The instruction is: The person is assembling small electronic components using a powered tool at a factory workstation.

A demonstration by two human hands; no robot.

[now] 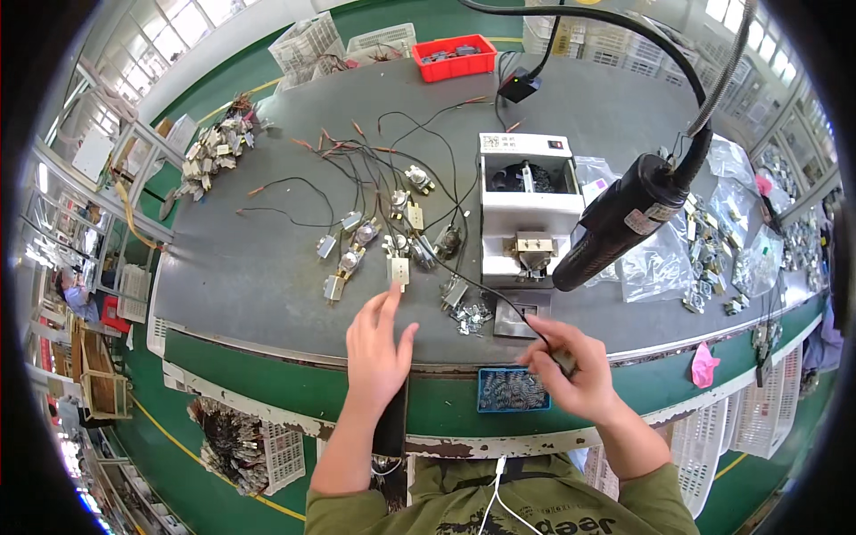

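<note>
Place: factory workshop | grey workbench [241,294] | wired parts [352,259] | white plastic crates [308,45] | yellow-lined green floor [169,392]

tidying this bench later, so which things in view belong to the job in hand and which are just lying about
Likely in use:
black cable, in the right hand
cream block, at the left hand
wired parts around that block

Seemingly lying about:
pink scrap, right
clear plastic bags, right of the white machine
red bin, far edge
</note>
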